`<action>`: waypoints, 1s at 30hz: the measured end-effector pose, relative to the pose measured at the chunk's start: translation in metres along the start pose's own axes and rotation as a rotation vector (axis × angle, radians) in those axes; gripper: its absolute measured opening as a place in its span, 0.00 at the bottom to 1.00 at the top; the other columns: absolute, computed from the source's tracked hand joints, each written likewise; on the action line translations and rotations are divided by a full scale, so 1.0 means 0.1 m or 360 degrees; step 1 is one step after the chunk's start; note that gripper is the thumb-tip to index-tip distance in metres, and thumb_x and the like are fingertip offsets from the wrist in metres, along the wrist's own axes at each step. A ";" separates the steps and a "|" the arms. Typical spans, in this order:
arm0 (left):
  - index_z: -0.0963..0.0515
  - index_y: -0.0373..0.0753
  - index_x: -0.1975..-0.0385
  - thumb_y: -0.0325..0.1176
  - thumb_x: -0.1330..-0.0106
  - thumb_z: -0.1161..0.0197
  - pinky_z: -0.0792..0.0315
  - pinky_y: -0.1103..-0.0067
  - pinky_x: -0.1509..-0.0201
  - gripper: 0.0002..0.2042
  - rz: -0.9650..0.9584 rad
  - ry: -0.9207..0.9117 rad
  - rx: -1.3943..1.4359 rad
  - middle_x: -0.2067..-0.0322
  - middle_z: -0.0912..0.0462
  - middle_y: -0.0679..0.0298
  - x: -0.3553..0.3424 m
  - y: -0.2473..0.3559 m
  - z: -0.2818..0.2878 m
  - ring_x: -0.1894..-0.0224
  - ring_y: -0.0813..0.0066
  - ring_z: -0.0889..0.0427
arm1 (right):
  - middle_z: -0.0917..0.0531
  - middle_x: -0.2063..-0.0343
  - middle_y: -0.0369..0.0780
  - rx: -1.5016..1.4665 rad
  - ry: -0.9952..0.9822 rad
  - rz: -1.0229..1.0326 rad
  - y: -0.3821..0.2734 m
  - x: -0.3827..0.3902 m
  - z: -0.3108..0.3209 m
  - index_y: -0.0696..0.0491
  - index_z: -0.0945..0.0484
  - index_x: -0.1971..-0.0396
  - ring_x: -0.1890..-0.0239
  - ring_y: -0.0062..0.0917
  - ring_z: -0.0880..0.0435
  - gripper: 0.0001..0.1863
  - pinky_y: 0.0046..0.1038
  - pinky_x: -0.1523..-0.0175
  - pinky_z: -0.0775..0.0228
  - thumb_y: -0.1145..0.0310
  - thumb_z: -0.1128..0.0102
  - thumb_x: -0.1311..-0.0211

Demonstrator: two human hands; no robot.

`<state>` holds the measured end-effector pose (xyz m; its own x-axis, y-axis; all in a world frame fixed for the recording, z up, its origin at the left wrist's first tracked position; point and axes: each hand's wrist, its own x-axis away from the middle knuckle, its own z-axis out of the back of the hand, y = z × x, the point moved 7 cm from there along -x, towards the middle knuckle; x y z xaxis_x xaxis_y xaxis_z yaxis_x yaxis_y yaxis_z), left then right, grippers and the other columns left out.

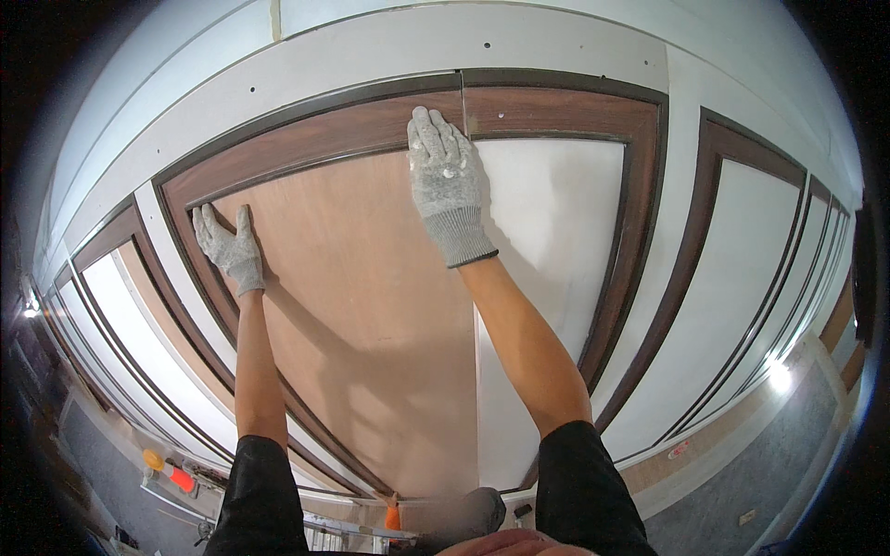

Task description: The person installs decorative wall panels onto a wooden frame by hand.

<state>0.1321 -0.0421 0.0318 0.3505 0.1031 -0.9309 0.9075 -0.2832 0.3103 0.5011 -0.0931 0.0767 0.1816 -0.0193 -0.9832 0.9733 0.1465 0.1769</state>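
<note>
Both my hands wear grey knit gloves and are raised against a wall panel edged with dark brown wood trim (324, 130). My left hand (229, 246) lies at the panel's upper left corner, fingers spread and thumb apart, touching the inner edge of the trim. My right hand (445, 176) rests flat with its fingers stretched upward on the top trim, just left of a vertical joint. White specks dot that glove. Between my arms is a bare tan wood board (352, 250). It meets a white board (556, 213) on the right along a straight seam.
More brown-trimmed white panels (751, 250) stand to either side. Below are grey floor (779, 463), a metal ladder (338, 536), an orange-handled thing (393, 515) and an orange and yellow object (181, 477). A bright light (780, 375) shines at the right.
</note>
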 end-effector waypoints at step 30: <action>0.33 0.42 0.27 0.44 0.29 0.39 0.44 0.58 0.23 0.31 -0.1019 -0.0268 0.0084 0.29 0.33 0.49 -0.77 -0.26 -0.22 0.26 0.48 0.37 | 0.28 0.31 0.39 -0.0037 0.0183 0.0103 0.03 0.03 0.02 0.54 0.27 0.36 0.29 0.33 0.31 0.25 0.40 0.27 0.37 0.71 0.44 0.34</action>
<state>0.0867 -0.0221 0.0997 -0.2993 0.1173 -0.9469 0.9104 -0.2621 -0.3202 0.5048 -0.0944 0.0741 0.2250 0.1040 -0.9688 0.9564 0.1665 0.2400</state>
